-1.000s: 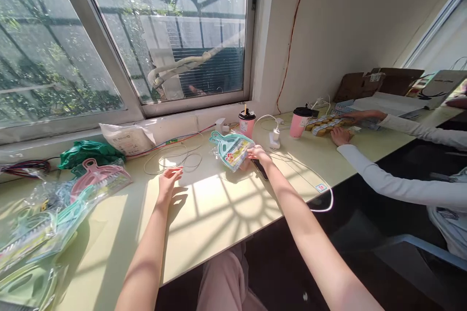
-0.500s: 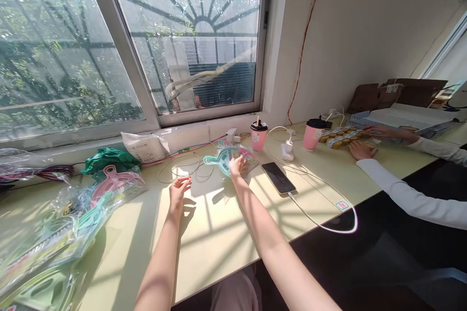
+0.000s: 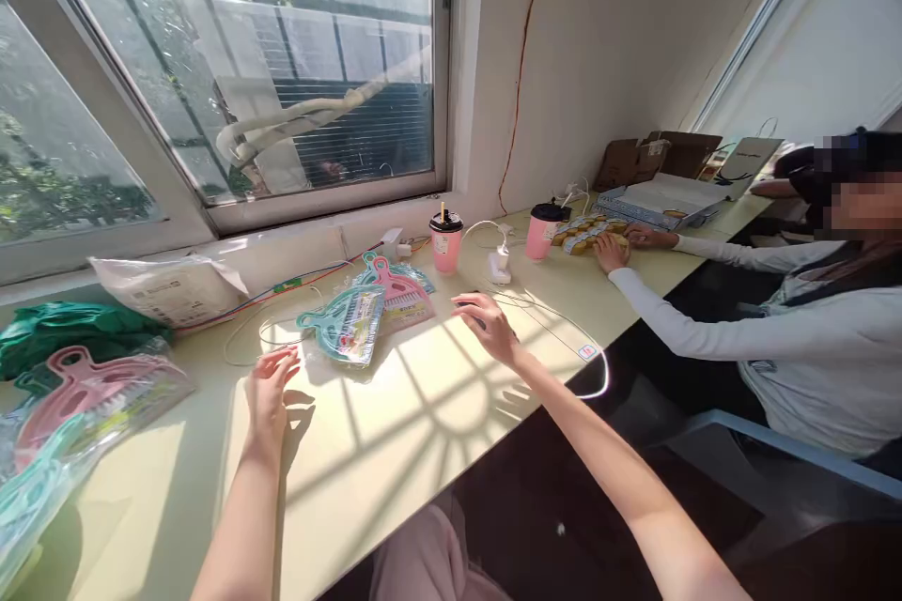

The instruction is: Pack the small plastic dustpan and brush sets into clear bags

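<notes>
My left hand [image 3: 272, 385] rests at the table's left part, fingers loosely bent and apart, with nothing in it. To its right lie bagged dustpan-and-brush sets, a teal one [image 3: 345, 324] in front and a pink one [image 3: 398, 286] behind. Neither hand touches these sets. My right hand [image 3: 488, 327] is over the dark phone, fingers spread and slightly curled. The hand covers most of the phone; only small dark edges show, and whether the fingertips touch it is hard to make out.
More bagged sets, pink [image 3: 77, 390] and teal [image 3: 42, 470], lie at the left by a green bundle [image 3: 70, 329] and a white packet [image 3: 169, 289]. Pink cups [image 3: 446, 249] [image 3: 541, 235], a charger [image 3: 500, 265] and cables stand behind. At right, a person's hands [image 3: 612, 252] touch yellow items [image 3: 582, 233].
My right hand has let go of the teal set and moved right, over the phone. The view has turned right, showing more of the other person. The left hand stays free of objects.
</notes>
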### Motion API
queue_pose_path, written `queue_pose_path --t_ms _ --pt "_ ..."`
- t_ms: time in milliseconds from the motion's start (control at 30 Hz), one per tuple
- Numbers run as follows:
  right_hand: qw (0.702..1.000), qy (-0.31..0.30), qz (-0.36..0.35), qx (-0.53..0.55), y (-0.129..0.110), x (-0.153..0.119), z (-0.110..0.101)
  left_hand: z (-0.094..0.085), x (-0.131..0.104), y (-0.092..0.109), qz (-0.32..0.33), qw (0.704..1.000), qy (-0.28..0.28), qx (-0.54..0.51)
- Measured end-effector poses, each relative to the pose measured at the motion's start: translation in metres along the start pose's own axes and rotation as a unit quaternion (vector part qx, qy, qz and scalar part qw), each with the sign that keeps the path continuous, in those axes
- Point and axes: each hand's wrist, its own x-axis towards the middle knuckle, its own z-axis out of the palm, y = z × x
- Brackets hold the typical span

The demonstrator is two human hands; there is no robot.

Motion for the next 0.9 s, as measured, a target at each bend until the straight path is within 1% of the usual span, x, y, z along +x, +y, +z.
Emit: queue_pose_path --t_ms 67,100,133,167,233,333,400,467,567,633,733,833,900 --pt "0.995 0.002 0.059 -0.075 0.031 -0.029 -0.054 0.008 0.002 -0.002 -0.039 0.999 0.003 -0.019" --pt "0.992 0.005 0.081 -0.101 0.045 -0.04 -0.074 0.011 0.003 -0.003 -0.052 0.998 0.0 -0.025" --pt "0.988 0.002 0.094 -0.123 0.056 -0.049 -0.089 0.014 0.004 -0.003 -0.056 0.998 -0.004 -0.025" --pt "0.986 -0.004 0.096 -0.134 0.066 -0.056 -0.099 0.017 0.005 -0.004 -0.055 0.998 -0.007 -0.024" --pt "0.985 -0.019 0.094 -0.144 0.079 -0.065 -0.108 0.02 0.007 -0.005 -0.045 0.999 -0.014 -0.018" --pt "0.981 -0.049 0.093 -0.165 0.087 -0.068 -0.104 0.021 0.009 -0.008 -0.025 0.999 -0.024 -0.006" --pt "0.976 -0.058 0.09 -0.191 0.091 -0.066 -0.097 0.02 0.01 -0.009 -0.013 1.0 -0.018 -0.001" --pt "0.971 -0.052 0.098 -0.212 0.094 -0.062 -0.09 0.018 0.011 -0.012 -0.006 1.0 -0.009 -0.001" --pt "0.965 -0.029 0.143 -0.217 0.095 -0.057 -0.074 0.015 0.013 -0.016 0.004 1.0 0.0 0.005" --pt "0.965 -0.03 0.167 -0.202 0.09 -0.053 -0.059 0.013 0.014 -0.019 0.008 1.0 0.009 0.011" --pt "0.964 -0.031 0.171 -0.199 0.077 -0.048 -0.033 0.012 0.016 -0.021 0.005 1.0 0.019 0.009" --pt "0.957 0.011 0.19 -0.221 0.064 -0.049 -0.016 0.013 0.014 -0.019 -0.005 1.0 0.018 0.011" --pt "0.95 0.039 0.207 -0.231 0.059 -0.059 -0.01 0.014 0.011 -0.016 -0.016 1.0 0.016 0.011"
